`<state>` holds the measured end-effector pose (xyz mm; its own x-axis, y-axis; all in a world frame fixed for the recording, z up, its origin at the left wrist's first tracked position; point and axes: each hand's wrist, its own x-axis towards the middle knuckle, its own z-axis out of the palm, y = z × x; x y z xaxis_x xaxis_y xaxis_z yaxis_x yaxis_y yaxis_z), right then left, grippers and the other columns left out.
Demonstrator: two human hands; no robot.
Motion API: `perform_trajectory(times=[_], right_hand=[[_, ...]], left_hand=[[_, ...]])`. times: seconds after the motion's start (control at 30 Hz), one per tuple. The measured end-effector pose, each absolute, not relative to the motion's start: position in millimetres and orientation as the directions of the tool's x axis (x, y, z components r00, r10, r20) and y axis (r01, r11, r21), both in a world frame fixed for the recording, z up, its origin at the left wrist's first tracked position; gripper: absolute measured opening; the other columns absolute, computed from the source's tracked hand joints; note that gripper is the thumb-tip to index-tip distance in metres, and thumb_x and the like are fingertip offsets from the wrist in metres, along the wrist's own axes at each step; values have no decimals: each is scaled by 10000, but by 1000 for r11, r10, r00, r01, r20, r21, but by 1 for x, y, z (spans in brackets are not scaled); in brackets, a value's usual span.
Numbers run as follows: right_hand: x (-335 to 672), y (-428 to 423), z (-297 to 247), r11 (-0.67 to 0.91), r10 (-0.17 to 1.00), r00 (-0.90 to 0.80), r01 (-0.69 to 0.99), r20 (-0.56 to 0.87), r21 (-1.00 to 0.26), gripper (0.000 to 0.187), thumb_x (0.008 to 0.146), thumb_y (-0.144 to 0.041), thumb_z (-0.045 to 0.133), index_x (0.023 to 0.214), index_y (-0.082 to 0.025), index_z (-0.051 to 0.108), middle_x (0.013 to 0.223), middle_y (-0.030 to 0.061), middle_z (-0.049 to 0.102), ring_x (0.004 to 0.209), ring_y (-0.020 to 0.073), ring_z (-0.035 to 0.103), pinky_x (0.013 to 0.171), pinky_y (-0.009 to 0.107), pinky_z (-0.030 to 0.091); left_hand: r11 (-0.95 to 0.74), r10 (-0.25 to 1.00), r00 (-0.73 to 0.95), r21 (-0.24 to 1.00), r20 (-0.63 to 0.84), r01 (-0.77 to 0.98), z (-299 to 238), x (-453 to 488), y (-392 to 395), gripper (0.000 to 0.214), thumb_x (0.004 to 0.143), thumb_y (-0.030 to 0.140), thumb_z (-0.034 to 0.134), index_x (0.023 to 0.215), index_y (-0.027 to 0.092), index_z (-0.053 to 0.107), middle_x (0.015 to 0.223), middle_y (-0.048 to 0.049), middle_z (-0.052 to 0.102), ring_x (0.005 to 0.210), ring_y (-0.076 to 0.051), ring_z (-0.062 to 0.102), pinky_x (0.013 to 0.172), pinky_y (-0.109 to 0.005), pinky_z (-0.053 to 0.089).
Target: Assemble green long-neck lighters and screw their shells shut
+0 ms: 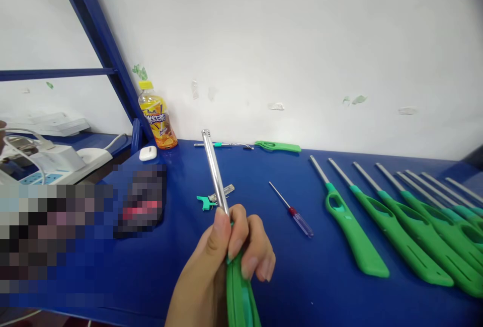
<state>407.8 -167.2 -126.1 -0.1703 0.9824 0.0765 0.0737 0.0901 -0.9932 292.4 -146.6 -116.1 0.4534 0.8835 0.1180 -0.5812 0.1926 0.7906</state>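
Note:
My left hand (226, 251) is closed around a long-nosed gas lighter (215, 171), thumb on one side and curled fingers on the other. Its metal tube tilts up and away from me, while the green handle (237, 297) runs out of the bottom of the view. Just behind the tube lie a teal trigger piece (206, 202) and a small metal-and-clear part (228, 192). A screwdriver (300, 221) with a clear purple handle rests to the right. My right hand is out of view.
Several green lighters (354, 236) lie side by side at right. Along the wall are a loose tube assembly (222, 144) and a green handle shell (281, 146). Leftward stand a drink bottle (157, 118), white earphone case (148, 153), blue rack post (101, 40) and power strip (90, 161).

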Motion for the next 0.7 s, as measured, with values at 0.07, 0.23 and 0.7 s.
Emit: perform_trajectory(times=[0.07,0.23,0.7], right_hand=[[405,-158,-130,129,987,-113,113,117,-985,671,1050,-668,419,633,-207,671,620,-62,637,773,105,773,569,143,487],[402,-156,-147,196,980,7,65,197,-978,668,998,-587,565,480,-245,317,454,-90,462,624,67,732,551,127,491],[405,-180,-145,212,972,82,114,222,-971,574,1028,-556,355,520,-291,392,467,-63,490,504,75,674,410,129,379]], left_hand=[[168,883,448,800,137,-575,-117,292,-149,556,1062,669,463,722,235,391,711,1,466,689,-177,500,738,-335,478],[164,883,438,766,166,-621,-121,295,-151,543,1016,701,534,756,239,418,690,10,487,693,-190,534,743,-324,469],[214,878,441,670,187,-711,-120,299,-165,450,1028,632,566,819,235,533,633,45,473,606,-145,485,768,-305,470]])
